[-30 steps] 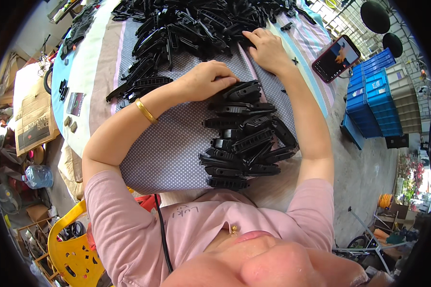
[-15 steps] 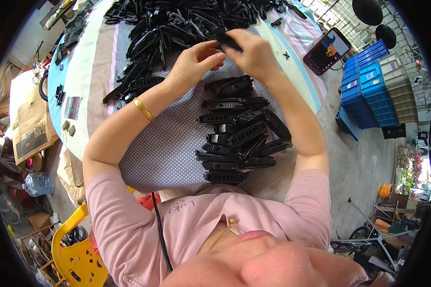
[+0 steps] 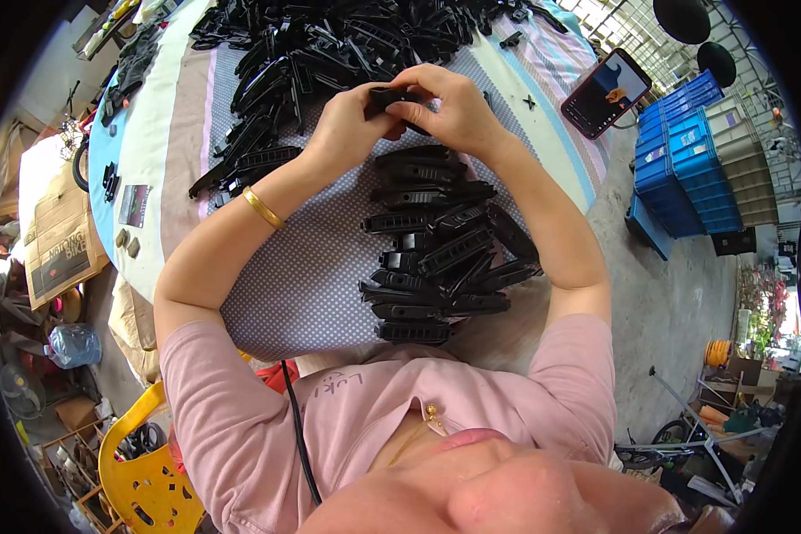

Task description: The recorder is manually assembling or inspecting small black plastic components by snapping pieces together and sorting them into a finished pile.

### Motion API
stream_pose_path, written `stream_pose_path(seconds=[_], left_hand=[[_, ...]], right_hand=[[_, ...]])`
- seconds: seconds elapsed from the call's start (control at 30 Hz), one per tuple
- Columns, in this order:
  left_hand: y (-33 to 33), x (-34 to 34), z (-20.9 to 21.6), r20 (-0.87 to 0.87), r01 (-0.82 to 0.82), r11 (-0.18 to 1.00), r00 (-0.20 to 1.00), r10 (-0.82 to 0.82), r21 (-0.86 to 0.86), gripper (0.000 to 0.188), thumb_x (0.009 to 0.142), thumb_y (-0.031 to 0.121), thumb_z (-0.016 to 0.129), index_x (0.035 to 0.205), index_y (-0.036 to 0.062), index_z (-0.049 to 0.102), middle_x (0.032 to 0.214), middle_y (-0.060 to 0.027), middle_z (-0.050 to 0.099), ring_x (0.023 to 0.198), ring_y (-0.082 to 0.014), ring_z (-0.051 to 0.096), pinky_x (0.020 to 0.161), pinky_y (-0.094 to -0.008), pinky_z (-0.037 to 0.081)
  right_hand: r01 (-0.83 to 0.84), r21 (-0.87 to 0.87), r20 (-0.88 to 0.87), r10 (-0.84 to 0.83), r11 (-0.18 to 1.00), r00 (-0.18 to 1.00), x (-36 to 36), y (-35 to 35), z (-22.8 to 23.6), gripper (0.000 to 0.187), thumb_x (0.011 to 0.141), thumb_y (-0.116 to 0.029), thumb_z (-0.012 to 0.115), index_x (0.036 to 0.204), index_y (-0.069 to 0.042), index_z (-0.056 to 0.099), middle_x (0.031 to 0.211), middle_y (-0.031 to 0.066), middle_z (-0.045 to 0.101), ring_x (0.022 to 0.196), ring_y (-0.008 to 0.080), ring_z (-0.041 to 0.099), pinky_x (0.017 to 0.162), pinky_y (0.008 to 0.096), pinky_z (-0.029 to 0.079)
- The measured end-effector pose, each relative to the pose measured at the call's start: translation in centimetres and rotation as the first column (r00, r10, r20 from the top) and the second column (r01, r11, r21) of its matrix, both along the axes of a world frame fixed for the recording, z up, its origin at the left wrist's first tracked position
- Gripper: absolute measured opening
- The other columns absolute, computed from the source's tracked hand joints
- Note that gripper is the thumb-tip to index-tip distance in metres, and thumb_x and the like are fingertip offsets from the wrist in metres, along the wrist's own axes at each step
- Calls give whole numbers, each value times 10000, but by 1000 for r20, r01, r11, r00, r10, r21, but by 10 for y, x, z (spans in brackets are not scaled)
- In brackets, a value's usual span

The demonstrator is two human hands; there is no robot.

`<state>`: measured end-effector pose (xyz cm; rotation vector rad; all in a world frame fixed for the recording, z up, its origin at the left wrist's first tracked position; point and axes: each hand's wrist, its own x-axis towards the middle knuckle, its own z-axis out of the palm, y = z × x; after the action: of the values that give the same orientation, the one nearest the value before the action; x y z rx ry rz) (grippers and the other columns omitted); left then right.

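Between both hands is a black plastic part [image 3: 390,96], partly covered by the fingers, so its full shape does not show. My left hand [image 3: 351,123] grips its left end. Thumb and fingers of my right hand [image 3: 447,109] close on its right side. Just below the hands lies a stacked row of long black plastic parts [image 3: 432,258], some with slotted ribs, reaching down to the near table edge. Beyond the hands spreads a big loose heap of similar black parts [image 3: 329,53].
The table carries a striped and dotted cloth [image 3: 285,294]. A phone [image 3: 607,93] stands at the right with its screen lit. Blue crates [image 3: 685,165] are stacked on the floor to the right. A yellow chair [image 3: 147,481] and a cardboard box [image 3: 58,236] are at the left.
My right hand has moved down from the heap's edge with a black part and met my left hand. Now both hands hold it.
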<state>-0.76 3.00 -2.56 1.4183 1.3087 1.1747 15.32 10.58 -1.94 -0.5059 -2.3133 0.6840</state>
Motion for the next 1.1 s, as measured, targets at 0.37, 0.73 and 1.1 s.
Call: stream_pose_path(seconds=[0.37, 0.73, 1.1], left_hand=[[5, -11, 7, 116, -138, 989, 985, 131, 52, 307, 837, -31, 546, 1141, -70, 531, 1011, -150, 617, 860, -175, 637, 823, -263, 519], [4, -13, 5, 14, -148, 966, 989, 148, 212, 378, 794, -47, 594, 1168, -34, 534, 1027, -118, 617, 908, -144, 609, 842, -245, 496], [0, -11, 6, -153, -71, 968, 982, 111, 242, 407, 780, 0, 603, 1181, -21, 532, 1014, -117, 634, 881, -126, 615, 805, -238, 498]], right_hand=[[46, -349, -300, -158, 936, 941, 17, 7, 18, 280, 868, -129, 583, 1138, -58, 596, 818, 16, 633, 653, 46, 535, 594, 175, 453], [-39, -230, -139, 7, 973, 990, 7, 2, 3, 256, 830, -159, 633, 1056, -39, 638, 784, 50, 653, 619, 70, 540, 554, 197, 447], [72, 185, -68, -61, 980, 996, 5, -4, 6, 270, 796, -130, 656, 1042, -20, 628, 795, 98, 634, 596, 129, 542, 524, 234, 427]])
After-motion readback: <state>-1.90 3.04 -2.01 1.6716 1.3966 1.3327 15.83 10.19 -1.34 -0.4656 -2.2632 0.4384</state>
